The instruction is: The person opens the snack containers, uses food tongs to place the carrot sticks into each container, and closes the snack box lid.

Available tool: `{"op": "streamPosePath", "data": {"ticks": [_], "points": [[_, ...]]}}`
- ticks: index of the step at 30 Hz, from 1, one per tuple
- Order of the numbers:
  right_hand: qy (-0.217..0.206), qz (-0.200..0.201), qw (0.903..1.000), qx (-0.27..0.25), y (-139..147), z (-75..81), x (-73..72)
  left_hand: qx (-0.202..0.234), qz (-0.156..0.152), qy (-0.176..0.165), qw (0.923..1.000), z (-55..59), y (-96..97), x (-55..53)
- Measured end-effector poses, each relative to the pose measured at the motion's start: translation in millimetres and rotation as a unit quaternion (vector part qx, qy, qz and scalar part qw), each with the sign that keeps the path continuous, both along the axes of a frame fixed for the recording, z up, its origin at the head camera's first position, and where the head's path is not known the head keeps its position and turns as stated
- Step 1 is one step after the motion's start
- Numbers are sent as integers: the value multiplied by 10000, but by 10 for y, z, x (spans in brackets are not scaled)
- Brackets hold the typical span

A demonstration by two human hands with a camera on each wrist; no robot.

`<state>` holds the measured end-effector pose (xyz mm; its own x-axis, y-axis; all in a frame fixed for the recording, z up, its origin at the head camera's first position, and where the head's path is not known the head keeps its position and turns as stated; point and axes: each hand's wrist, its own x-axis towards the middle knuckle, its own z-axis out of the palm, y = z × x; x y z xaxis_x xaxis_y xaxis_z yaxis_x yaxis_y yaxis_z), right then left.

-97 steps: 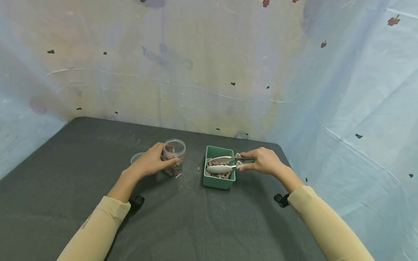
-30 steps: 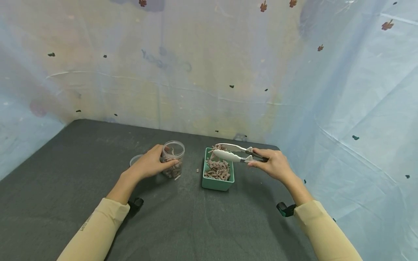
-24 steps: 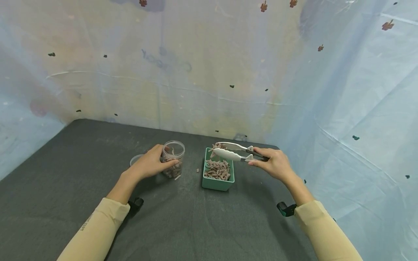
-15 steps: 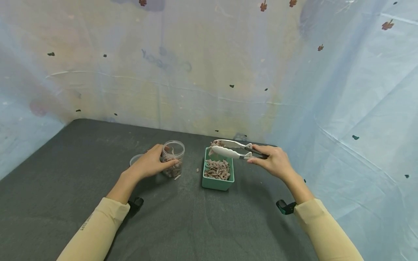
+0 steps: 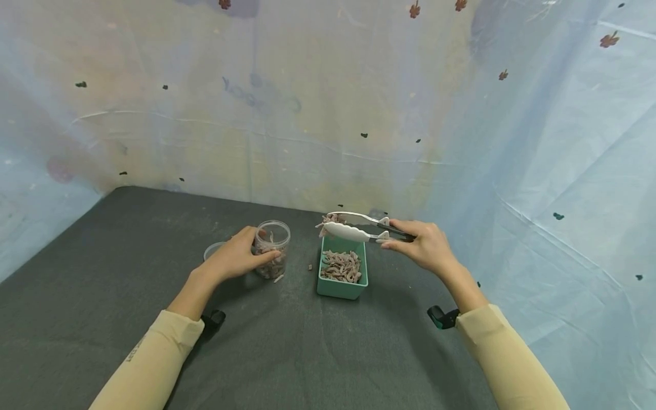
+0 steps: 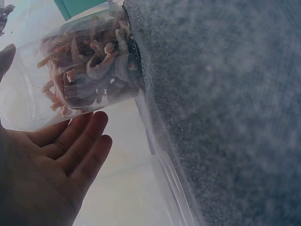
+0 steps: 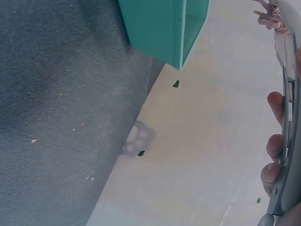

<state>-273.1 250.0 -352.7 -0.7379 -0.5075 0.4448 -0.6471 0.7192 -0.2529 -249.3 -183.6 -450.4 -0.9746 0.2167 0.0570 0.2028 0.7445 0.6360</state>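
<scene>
On the left of the head view, my left hand (image 5: pixel 233 256) holds a clear plastic jar (image 5: pixel 273 263) standing upright and uncapped on the table, its thumb and fingers at opposite sides. Brownish meat strips (image 6: pixel 94 61) fill its lower part in the left wrist view. My right hand (image 5: pixel 424 247) grips the handles of white-tipped tongs (image 5: pixel 347 232). Between the tong tips is a clump of meat strips (image 5: pixel 332 219), held above the far end of a green rectangular box (image 5: pixel 340 291). More strips lie inside the box.
A round clear lid (image 5: pixel 212 249) lies left of the jar, partly behind my left hand. Small meat scraps, one scrap (image 5: pixel 279 278) by the jar, lie on the dark grey table (image 5: pixel 287 353). A pale plastic sheet (image 5: pixel 307 114) hangs behind the table.
The tongs have come up out of the green box with a clump of meat strips, and lately moved up and left toward the jar. My left hand and the jar stay put.
</scene>
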Motion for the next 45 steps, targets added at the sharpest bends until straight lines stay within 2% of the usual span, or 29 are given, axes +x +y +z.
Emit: {"op": "streamPosePath", "data": {"ticks": [5, 16, 28, 45], "points": [[-15, 51, 10000, -53, -90, 50, -21, -25, 2, -46, 10000, 5, -7, -11], [252, 482, 9984, -182, -318, 101, -66, -55, 31, -31, 10000, -5, 4, -4], [209, 713, 9970, -237, -583, 147, -118, -20, 3, -43, 10000, -10, 5, -13], [-109, 657, 9978, 5, -903, 108, -189, -107, 11, -134, 9999, 12, -1, -13]]}}
